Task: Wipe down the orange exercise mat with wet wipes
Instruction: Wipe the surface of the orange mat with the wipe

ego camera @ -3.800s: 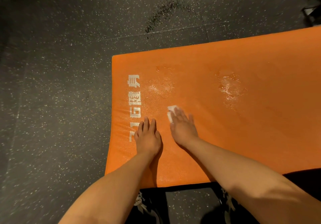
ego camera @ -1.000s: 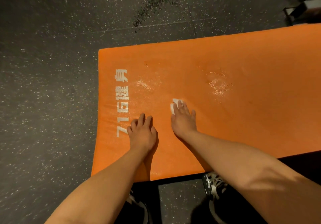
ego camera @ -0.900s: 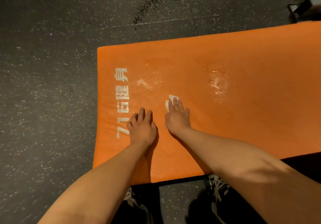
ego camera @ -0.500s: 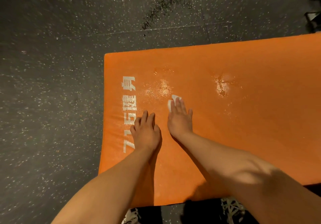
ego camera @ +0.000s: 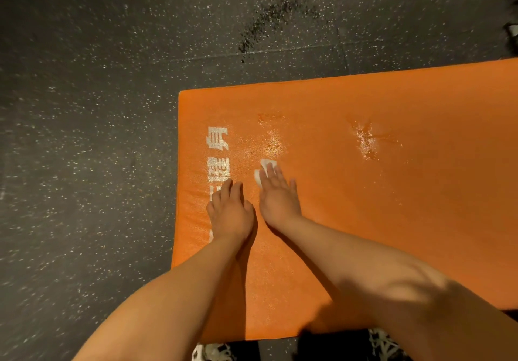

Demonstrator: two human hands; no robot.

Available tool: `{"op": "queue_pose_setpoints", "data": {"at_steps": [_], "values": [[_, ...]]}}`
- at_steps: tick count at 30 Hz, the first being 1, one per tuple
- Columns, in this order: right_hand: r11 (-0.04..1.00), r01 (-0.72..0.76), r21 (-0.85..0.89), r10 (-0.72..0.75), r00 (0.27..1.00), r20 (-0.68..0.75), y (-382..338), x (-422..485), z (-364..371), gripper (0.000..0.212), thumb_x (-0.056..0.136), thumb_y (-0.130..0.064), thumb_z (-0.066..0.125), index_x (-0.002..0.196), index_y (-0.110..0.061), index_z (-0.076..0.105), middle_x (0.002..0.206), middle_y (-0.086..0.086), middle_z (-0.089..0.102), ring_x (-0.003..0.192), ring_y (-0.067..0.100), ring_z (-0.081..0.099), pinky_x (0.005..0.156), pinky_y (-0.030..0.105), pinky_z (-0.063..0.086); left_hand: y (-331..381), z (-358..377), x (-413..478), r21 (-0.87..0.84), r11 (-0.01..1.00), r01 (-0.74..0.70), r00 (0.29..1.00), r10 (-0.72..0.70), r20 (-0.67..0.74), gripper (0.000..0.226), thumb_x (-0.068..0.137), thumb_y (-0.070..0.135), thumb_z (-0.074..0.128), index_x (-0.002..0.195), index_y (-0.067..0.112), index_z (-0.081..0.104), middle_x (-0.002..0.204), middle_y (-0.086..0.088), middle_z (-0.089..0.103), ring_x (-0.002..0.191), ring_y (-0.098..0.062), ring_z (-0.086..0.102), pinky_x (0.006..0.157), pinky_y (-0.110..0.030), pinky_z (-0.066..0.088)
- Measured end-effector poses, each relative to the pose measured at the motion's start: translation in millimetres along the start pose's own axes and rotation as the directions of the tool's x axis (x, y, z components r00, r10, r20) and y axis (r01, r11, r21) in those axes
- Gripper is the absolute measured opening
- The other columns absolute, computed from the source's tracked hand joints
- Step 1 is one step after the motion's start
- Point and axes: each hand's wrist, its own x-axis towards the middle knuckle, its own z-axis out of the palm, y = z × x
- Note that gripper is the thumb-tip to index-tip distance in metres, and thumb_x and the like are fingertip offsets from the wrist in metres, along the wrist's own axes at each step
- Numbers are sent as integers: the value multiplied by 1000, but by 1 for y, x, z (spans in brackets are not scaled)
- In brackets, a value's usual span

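Left of the wiping fingers, the left hand (ego camera: 231, 215) lies flat, straight-fingered, on the orange exercise mat (ego camera: 406, 220); the right hand (ego camera: 279, 196) presses the wet wipe (ego camera: 265, 163) under straight fingers, now slid up beside the glistening wet patch (ego camera: 273, 145), so wiping likely continues there.
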Motion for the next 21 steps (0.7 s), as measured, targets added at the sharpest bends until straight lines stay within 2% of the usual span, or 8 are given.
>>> {"op": "queue_pose_setpoints", "data": {"at_steps": [3,5,8,10,14,16,18,21], "values": [[981,182,-62,-178,982,68,-11,7,5,57,109,-26,30,163,-25,11,170,-5,-7,155,13,-14,124,52,-7,-8,-4,14,-26,1000,-15,999,14,-37,54,97,26,47,150,23,38,162,-2,26,141,-27,25,114,-44,20],[977,191,-99,-192,981,-2,4,16,2,58,108,-21,34,162,-28,15,170,-5,-3,156,14,-11,123,51,-8,-11,-4,21,-30,1000,-4,999,4,-32,56,99,28,46,153,23,33,165,-1,18,145,-27,19,118,-44,16],[998,-21,-55,13,989,-150,25,27,-6,64,105,-16,35,162,-26,9,170,-1,-7,156,17,-11,123,53,-4,-9,-1,19,-11,1000,14,1000,-14,-21,59,100,30,44,156,24,27,168,2,11,147,-26,15,120,-45,13],[995,-103,6,102,982,-161,16,34,-6,62,106,-18,31,162,-23,5,170,-1,-12,155,16,-16,124,53,-3,-7,0,18,-9,1000,15,1000,-16,-24,60,100,31,44,157,24,26,168,3,10,147,-26,15,120,-45,13],[987,160,-32,-160,987,15,-24,41,-1,64,107,-27,38,163,-23,8,170,-3,-10,154,14,-18,125,51,-6,-7,-6,22,-27,999,21,1000,-20,20,59,102,35,41,158,29,23,168,3,8,147,-27,13,119,-45,12],[971,226,-72,-224,974,39,-20,42,-5,62,107,-30,38,163,-25,10,170,-6,-7,154,13,-17,124,50,-8,-7,-9,25,-22,1000,9,999,-8,44,58,103,37,38,158,32,20,168,3,5,146,-28,13,118,-46,11],[978,180,-109,-183,983,-20,-3,44,-8,60,108,-26,35,163,-27,11,170,-7,-5,155,13,-15,124,51,-7,-3,-8,26,21,1000,-19,998,18,67,58,103,38,37,158,34,19,168,4,1,144,-30,13,117,-46,12],[997,-68,-25,63,983,-171,26,41,-14,62,106,-19,34,162,-28,9,170,-5,-5,156,14,-11,124,53,-1,5,-5,26,65,998,5,997,-10,74,59,103,43,36,158,33,17,169,5,-1,143,-30,14,115,-48,14]]}}
